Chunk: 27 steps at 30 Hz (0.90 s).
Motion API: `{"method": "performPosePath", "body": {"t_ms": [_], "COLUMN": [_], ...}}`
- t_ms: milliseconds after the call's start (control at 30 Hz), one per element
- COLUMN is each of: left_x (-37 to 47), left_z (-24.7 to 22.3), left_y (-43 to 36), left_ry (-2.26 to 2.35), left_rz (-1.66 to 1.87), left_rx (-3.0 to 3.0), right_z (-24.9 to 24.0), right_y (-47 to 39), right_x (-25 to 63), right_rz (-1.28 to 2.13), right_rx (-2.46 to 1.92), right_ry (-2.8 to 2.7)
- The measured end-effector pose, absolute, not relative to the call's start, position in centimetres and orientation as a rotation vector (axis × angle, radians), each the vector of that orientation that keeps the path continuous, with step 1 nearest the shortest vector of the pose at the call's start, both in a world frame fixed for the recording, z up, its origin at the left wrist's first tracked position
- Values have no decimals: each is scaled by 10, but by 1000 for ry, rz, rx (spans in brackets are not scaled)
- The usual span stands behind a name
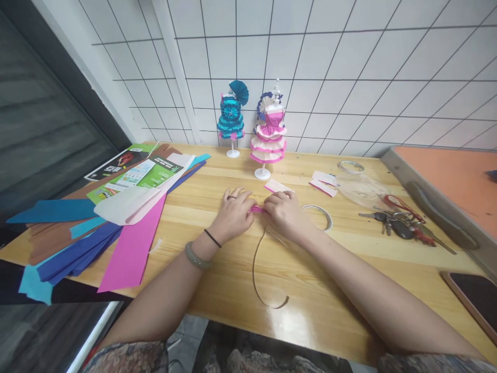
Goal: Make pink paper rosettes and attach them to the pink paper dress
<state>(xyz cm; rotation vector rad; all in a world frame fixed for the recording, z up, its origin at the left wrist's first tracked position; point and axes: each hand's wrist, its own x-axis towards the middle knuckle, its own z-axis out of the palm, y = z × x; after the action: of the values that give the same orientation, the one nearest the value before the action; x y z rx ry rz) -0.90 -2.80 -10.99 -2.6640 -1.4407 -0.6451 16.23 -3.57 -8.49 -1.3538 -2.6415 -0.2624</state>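
1. White tiled wall (pixel 217 57) fills the upper frame above your wooden table (pixel 217 290).
2. One folded pink paper (pixel 258 209) is at centre between your left hand (pixel 236 210) and right hand (pixel 285 213), its long axis running left to right.
3. Both hands pinch it, one at each end, neither nearer.
4. Upper centre: two dressed figurines (pixel 268 140); right: two tape rolls (pixel 330 221), one phone (pixel 476 298).
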Motion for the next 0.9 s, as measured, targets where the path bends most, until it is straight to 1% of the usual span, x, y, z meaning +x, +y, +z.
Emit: {"method": "performPosePath", "body": {"t_ms": [300, 667, 767, 900], "left_x": [-18, -23, -26, -34], "left_z": [-111, -109, -110, -110], "left_y": [-18, -11, -9, -6], "left_ry": [-1438, -1413, -1478, -1682], "left_rz": [-797, -741, -828, -998], "left_rx": [-2759, -2976, -3063, -3087], "right_z": [-88, -92, -90, -88], "right_y": [-28, -21, -22, -21], "right_x": [173, 179, 179, 182], "right_rz": [-214, -81, -86, -104], "right_rx": [-1319, -1187, -1205, -1248], "right_ry": [-2598, -2651, -2665, -2674]}}
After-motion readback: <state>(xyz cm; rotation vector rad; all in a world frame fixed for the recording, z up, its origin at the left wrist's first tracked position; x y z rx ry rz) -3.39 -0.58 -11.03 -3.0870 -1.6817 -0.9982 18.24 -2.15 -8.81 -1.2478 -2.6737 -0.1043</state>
